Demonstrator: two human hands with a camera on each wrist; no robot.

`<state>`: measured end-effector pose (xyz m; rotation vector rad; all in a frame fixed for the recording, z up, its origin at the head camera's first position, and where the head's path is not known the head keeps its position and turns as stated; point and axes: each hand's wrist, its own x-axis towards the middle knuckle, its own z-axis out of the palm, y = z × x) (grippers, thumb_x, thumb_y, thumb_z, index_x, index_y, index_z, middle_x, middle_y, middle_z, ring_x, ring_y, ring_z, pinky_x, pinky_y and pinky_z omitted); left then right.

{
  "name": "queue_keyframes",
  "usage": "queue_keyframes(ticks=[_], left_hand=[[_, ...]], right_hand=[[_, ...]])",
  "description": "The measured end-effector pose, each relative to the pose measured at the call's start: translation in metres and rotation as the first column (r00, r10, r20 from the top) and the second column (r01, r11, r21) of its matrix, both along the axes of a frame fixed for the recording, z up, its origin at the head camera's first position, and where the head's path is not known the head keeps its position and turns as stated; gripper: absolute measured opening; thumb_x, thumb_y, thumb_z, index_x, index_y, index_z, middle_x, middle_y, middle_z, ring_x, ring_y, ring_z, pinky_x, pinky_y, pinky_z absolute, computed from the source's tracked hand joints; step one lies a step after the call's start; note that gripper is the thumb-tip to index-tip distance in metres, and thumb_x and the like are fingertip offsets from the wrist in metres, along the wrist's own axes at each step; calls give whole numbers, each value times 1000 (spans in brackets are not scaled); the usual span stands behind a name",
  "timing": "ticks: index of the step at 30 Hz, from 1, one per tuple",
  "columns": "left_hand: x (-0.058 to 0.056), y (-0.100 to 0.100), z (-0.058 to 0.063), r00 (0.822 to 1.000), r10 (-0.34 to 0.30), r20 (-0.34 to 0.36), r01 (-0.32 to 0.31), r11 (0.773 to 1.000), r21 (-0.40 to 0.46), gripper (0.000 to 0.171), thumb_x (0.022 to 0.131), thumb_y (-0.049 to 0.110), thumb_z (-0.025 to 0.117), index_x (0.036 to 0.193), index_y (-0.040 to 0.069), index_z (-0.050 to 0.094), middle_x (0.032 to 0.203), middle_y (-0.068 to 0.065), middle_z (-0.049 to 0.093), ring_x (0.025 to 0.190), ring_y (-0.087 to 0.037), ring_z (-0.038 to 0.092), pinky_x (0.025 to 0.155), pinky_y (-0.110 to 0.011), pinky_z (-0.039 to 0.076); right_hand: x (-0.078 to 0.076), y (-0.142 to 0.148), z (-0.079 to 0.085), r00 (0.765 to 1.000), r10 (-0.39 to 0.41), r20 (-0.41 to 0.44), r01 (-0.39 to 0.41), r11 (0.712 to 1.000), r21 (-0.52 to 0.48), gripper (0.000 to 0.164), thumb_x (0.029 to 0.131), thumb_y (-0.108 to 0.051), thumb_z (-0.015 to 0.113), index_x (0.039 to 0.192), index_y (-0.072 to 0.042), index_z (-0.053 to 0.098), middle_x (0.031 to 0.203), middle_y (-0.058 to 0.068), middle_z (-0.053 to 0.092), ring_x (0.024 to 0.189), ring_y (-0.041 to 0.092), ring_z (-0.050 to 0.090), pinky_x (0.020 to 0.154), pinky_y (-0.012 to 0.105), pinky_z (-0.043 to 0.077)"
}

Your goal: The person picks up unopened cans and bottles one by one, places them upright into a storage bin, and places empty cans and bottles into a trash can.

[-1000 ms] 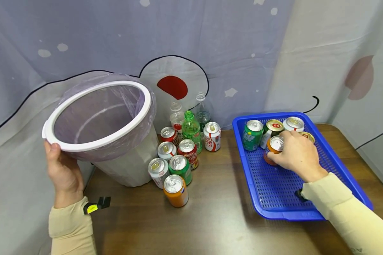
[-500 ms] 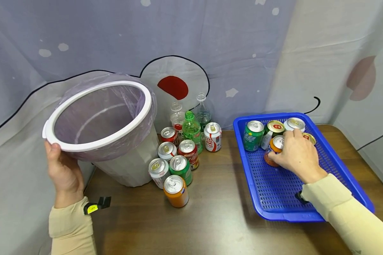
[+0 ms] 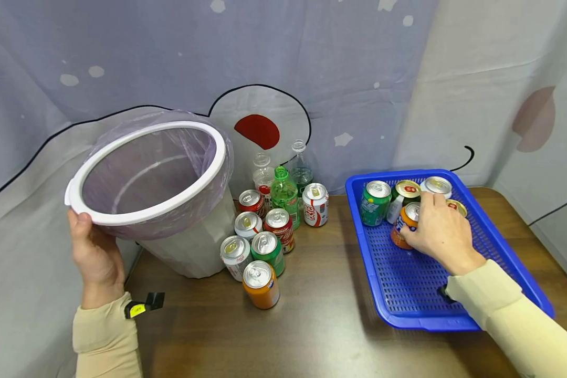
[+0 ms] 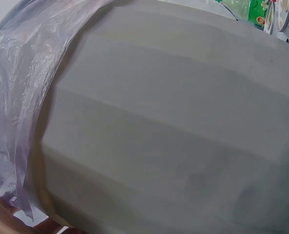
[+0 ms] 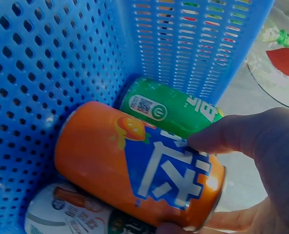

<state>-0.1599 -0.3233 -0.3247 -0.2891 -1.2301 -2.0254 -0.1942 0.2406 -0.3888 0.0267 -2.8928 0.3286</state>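
Note:
In the head view my left hand point(image 3: 96, 260) holds the white rim point(image 3: 144, 215) of a tilted grey trash bin point(image 3: 196, 252), thumb near the rim's edge. A thin purple bag point(image 3: 189, 210) lines the bin and folds over its outside. At right, my right hand point(image 3: 441, 231) grips an orange soda can point(image 3: 401, 231) inside a blue plastic basket point(image 3: 406, 319). The right wrist view shows thumb and fingers around the upper end of this orange can point(image 5: 100, 146). Beside it are a green can point(image 3: 375, 202), a dark-and-white can point(image 3: 397, 203), a white-topped can point(image 3: 437, 186) and a gold-topped can point(image 3: 458, 207).
Between bin and basket, several cans stand on the wooden table point(image 3: 312, 325), with an orange can point(image 3: 261, 286) in front and a white-and-red can point(image 3: 315, 206) at the right. Behind them are a green bottle point(image 3: 284, 194) and two clear bottles. A curtain point(image 3: 340, 89) hangs behind.
The orange can in my right hand has turned and tipped slightly, so more of its blue label shows. My left hand and the bin have stayed in place.

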Motion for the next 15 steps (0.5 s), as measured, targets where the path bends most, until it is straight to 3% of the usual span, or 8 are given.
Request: queue_keyframes(ticks=[5,12,15], left_hand=[[2,-1,0,1000,5,-5,-5,1000,6,61,84,23,53,141,5,43,142,-23,40,130,-34,35,106,-43,19],[0,0,1,1000,-3,-1,3,1000,-26,60,86,23,50,143,8,42,144,-23,39,132,-34,33,107,-43,17],[0,0,-1,1000,-1,2,1,1000,-23,60,86,23,49,143,8,42,144,-23,39,132,-33,33,107,-42,18]], right_hand=[[3,-2,7,1000,7,-26,-7,1000,-6,72,70,-38,77,114,9,45,100,27,45,65,44,53,45,53,41],[9,-11,12,972,22,-234,-27,999,-21,64,68,-38,75,103,9,49,92,24,46,61,46,52,46,57,40],[9,-18,18,977,45,-209,-54,998,-38,64,70,-40,75,105,8,50,91,22,47,67,43,54,51,55,42]])
